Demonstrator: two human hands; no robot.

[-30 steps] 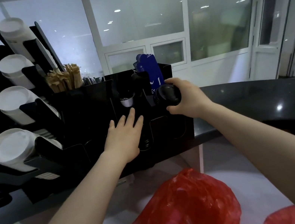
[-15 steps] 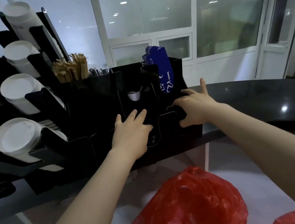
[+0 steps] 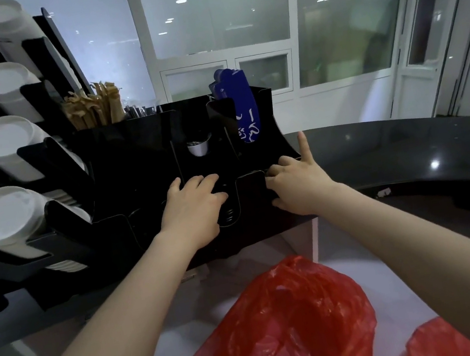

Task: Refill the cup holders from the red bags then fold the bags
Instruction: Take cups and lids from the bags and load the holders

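A black countertop organizer (image 3: 132,171) carries stacks of white cups (image 3: 4,215) in slanted holders on its left side. My left hand (image 3: 192,210) rests on its front, fingers bent over a stack of black lids (image 3: 227,213) in the middle slot. My right hand (image 3: 301,185) reaches into the rightmost front slot, thumb and curled fingers round a dark stack of lids that is mostly hidden, index finger pointing up. A crumpled red bag (image 3: 285,326) lies below my arms, and part of a second red bag (image 3: 438,342) shows at the bottom right.
Wooden stirrers (image 3: 92,105), a blue packet (image 3: 241,107) and a small white cup (image 3: 198,148) sit in the organizer's upper compartments. A dark curved counter (image 3: 410,147) runs off to the right. Glass partitions and a door stand behind.
My right hand has brought the black lids down from in front of the blue packet into the rightmost slot. My left hand's fingers have bent over the middle stack.
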